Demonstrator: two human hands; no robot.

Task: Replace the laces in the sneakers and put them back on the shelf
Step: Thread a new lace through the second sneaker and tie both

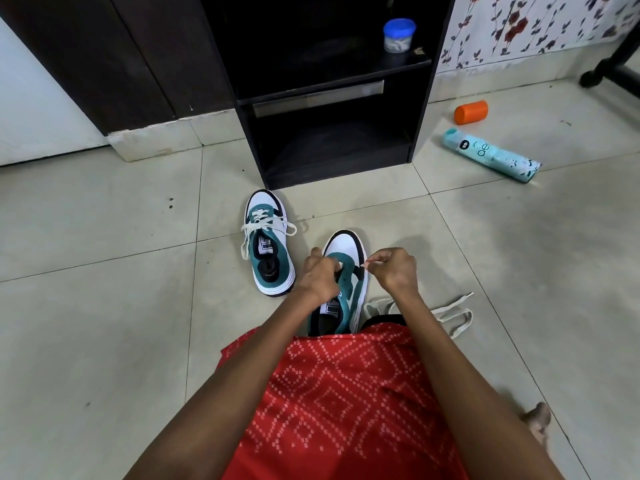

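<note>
Two white and teal sneakers lie on the tiled floor in front of a black shelf unit (329, 98). The left sneaker (270, 244) has a cream lace threaded and loosely spread. The right sneaker (346, 282) lies between my hands, its lace holes bare. My left hand (318, 275) grips its tongue area near the eyelets. My right hand (394, 268) pinches a thin lace tip just right of the toe. A loose cream lace (450, 315) trails on the floor to the right, behind my right wrist.
A blue-lidded jar (399, 34) stands on the shelf unit's upper board. An orange cap-like cylinder (471, 112) and a teal spray can (491, 155) lie on the floor at the right. A dark wooden panel stands left of the shelf. My red patterned clothing covers the near floor.
</note>
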